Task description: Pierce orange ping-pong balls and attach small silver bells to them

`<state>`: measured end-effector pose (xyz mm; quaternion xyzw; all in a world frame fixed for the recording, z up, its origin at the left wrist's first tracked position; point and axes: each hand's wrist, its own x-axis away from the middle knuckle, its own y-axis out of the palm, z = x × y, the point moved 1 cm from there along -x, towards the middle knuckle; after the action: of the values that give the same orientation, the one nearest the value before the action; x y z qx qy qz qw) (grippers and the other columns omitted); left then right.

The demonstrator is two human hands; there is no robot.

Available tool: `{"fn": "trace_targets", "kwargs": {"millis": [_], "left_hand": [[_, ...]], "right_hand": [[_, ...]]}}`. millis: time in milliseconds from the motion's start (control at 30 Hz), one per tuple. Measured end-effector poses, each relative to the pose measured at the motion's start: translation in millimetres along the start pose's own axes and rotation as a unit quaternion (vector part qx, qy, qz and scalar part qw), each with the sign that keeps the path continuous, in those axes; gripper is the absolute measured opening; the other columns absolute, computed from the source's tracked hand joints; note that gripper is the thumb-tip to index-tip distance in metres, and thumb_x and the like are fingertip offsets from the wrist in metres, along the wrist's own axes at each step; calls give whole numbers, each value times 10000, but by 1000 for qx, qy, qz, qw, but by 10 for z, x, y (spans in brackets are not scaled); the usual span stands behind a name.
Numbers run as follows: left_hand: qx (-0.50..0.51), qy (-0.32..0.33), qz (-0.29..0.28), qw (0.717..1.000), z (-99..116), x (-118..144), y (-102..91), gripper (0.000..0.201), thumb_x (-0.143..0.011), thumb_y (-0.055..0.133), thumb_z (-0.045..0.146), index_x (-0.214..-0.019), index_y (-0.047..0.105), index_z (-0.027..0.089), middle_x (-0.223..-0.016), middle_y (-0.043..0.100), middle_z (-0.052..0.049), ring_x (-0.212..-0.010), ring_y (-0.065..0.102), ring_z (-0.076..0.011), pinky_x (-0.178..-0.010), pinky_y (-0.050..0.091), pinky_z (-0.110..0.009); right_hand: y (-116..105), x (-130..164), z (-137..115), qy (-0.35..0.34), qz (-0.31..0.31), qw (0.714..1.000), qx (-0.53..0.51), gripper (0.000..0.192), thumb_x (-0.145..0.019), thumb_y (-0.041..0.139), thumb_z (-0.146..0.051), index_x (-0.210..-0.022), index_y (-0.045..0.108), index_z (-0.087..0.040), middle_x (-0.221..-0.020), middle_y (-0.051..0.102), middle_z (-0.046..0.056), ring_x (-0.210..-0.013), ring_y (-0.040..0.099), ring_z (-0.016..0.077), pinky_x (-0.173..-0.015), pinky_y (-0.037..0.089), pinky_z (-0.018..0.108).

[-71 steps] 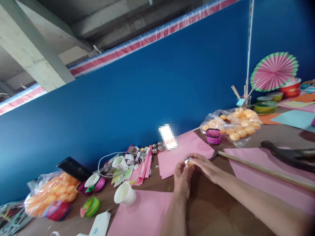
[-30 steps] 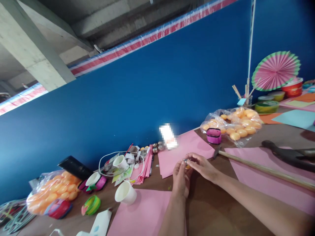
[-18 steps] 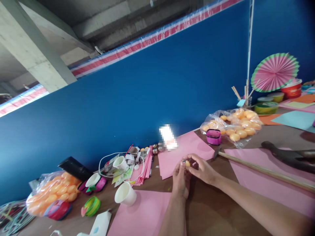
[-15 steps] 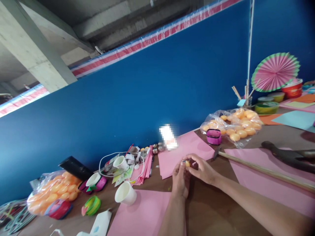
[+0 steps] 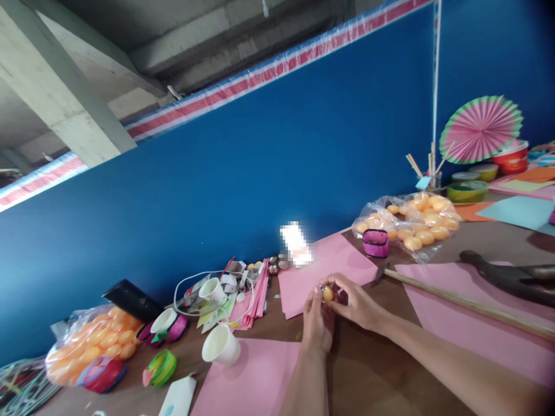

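Note:
Between my hands is a small orange ball [image 5: 327,293] with a shiny silvery patch on its upper left side. My left hand [image 5: 318,320] grips it from the left, its thumb upright against the ball. From the right, my right hand [image 5: 356,301] closes on it with bent fingers; some fingertips are hidden behind it. Both hands are above the brown table, at the near edge of a pink paper stack [image 5: 329,267]. Several shiny metallic balls [image 5: 273,264] sit beyond that stack's left corner.
A white paper cup [image 5: 221,345] stands on pink paper at left. Plastic bags of orange balls [image 5: 422,237] lie at right and far left. A hammer [image 5: 463,297] and black-handled tool [image 5: 498,277] lie right of my arm. A pink fan [image 5: 481,130] leans on the blue wall.
The ball has turned slightly in my fingers, so more of its orange side shows. My hands stay in almost the same place; the whole view shifts a little.

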<state>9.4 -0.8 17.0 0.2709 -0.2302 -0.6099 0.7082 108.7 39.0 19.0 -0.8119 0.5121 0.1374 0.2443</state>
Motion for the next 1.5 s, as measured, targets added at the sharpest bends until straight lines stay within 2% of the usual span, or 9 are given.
{"fn": "trace_targets", "kwargs": {"millis": [300, 533, 767, 867, 1000, 1067, 1167, 1333, 1500], "left_hand": [[2, -16, -6, 1000, 28, 19, 53, 397, -744, 510, 451, -941, 613, 122, -961, 638, -123, -914, 593, -226, -824, 447, -333], [3, -5, -3, 1000, -8, -2, -20, 291, -717, 579, 366, -887, 624, 135, -858, 648, -85, -814, 608, -182, -820, 443, -320], [9, -4, -11, 1000, 3, 8, 14, 330, -745, 527, 412, -939, 603, 156, -942, 632, -104, -853, 602, -187, -827, 434, -321], [1, -2, 2, 1000, 10, 20, 8, 292, -730, 568, 351, -965, 580, 178, -959, 631, -86, -858, 603, -171, -822, 438, -308], [18, 2, 25, 1000, 2, 4, -41, 207, -705, 614, 256, -890, 584, 168, -910, 644, -65, -851, 609, -153, -816, 448, -291], [43, 0, 49, 998, -2, -14, -71, 178, -710, 613, 254, -861, 588, 163, -916, 648, -69, -876, 607, -156, -821, 453, -283], [66, -4, 83, 994, -3, -41, -106, 186, -714, 612, 261, -862, 592, 150, -917, 653, -83, -864, 616, -159, -777, 478, -247], [74, -8, 107, 991, -3, -62, -122, 183, -716, 609, 263, -847, 605, 135, -877, 658, -84, -789, 631, -141, -675, 505, -194], [65, -9, 114, 991, -2, -53, -109, 184, -704, 621, 264, -837, 618, 137, -838, 659, -74, -741, 630, -127, -645, 504, -185]], "right_hand": [[-23, -10, 19, 30, 4, 999, -12, 300, -719, 571, -212, -1006, 484, -216, -1005, 550, 41, -819, 563, 149, -697, 484, 266], [-18, -5, -28, -15, -1, 1000, 8, 307, -704, 562, -135, -996, 509, -215, -1015, 535, 44, -886, 542, 157, -719, 475, 253], [-13, -1, 37, -2, 9, 1000, 14, 347, -712, 576, -181, -1043, 476, -210, -1020, 548, 53, -863, 557, 159, -718, 490, 265], [-15, 2, 32, 5, 22, 999, 30, 329, -716, 577, -213, -1031, 480, -203, -997, 560, 57, -867, 561, 168, -722, 492, 275], [-58, -10, -2, 9, 33, 998, 45, 276, -767, 518, -281, -1028, 478, -202, -948, 577, 45, -806, 571, 151, -697, 491, 266], [-107, -27, 23, 21, 69, 995, 73, 231, -819, 429, -304, -1021, 478, -203, -941, 580, 45, -765, 570, 143, -653, 487, 257], [-184, -49, 110, 21, 112, 975, 192, 215, -852, 352, -282, -978, 500, -190, -933, 577, 65, -796, 552, 169, -665, 465, 283], [-231, -43, 174, 7, 56, 930, 364, 206, -842, 369, -209, -932, 554, -192, -874, 582, 70, -835, 515, 196, -723, 409, 297], [-252, -47, 134, 22, 26, 915, 402, 212, -832, 392, -204, -881, 598, -203, -862, 590, 69, -823, 487, 195, -694, 379, 279]]}}
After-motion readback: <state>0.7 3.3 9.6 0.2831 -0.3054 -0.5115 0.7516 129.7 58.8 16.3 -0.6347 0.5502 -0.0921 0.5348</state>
